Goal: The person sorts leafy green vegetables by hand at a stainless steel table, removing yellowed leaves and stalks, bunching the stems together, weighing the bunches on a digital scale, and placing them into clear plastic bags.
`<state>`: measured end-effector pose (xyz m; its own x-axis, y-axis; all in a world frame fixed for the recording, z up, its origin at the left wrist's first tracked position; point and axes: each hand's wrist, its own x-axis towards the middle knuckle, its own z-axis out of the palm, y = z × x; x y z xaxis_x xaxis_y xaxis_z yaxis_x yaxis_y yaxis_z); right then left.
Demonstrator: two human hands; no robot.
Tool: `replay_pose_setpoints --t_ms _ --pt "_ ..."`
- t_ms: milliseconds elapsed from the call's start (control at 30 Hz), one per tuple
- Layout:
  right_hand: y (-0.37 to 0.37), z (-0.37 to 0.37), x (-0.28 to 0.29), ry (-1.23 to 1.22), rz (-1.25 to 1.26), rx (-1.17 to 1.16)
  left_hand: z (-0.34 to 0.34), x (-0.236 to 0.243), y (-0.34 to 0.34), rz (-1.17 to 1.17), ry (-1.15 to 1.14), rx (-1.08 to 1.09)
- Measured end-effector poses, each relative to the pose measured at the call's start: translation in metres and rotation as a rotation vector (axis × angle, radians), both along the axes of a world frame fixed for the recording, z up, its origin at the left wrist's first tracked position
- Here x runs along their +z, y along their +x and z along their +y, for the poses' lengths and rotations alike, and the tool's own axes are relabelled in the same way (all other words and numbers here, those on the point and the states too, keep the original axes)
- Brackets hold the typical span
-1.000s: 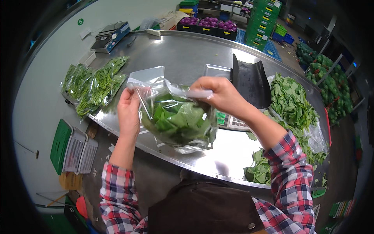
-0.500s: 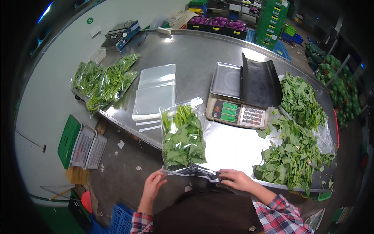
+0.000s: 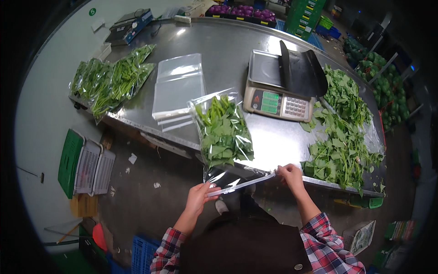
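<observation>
A clear plastic bag (image 3: 230,176) filled with leafy greens (image 3: 224,137) lies at the table's near edge, stems pointing away from me. Its near end hangs over the edge, with a whitish strip stretched taut between my hands. My left hand (image 3: 199,195) is closed on the strip's left corner. At the right corner, my right hand (image 3: 290,176) pinches the bag between thumb and fingers. Just beyond the bag lies a stack of flat clear bags (image 3: 178,89). A digital scale (image 3: 278,102) with a dark curved tray (image 3: 303,71) stands to its right.
Loose greens (image 3: 340,155) are heaped along the table's right side. Bagged greens (image 3: 112,82) lie at the left end of the metal table (image 3: 219,41). Another scale (image 3: 130,27) sits at the far left. Crates (image 3: 86,166) stand on the floor at left; a blue crate (image 3: 143,253) is nearer.
Both hands have drawn the bag's near end out taut, the right hand rising higher than the left. The bag has tilted, and the whole view has shifted.
</observation>
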<state>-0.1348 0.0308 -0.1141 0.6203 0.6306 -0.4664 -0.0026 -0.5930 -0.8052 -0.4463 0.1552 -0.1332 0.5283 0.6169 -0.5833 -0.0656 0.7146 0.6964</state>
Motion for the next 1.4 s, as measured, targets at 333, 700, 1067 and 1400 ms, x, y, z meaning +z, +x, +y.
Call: replay_pose_setpoints --t_ms 333,700,1067,1400 --pt "-0.161 0.076 -0.001 0.73 -0.729 0.966 -0.001 -0.009 0.001 0.006 -0.037 0.092" --pt "0.028 -0.25 -0.132 -0.773 -0.552 1.435 0.029 0.015 -0.028 0.194 0.149 -0.096" --pt "-0.013 0.015 0.019 0.275 -1.315 1.287 0.067 0.013 -0.032 0.87 2.035 -0.436" --pt "0.02 0.093 -0.016 0.37 0.158 0.71 0.08 0.008 -0.015 0.367 0.912 -0.54"
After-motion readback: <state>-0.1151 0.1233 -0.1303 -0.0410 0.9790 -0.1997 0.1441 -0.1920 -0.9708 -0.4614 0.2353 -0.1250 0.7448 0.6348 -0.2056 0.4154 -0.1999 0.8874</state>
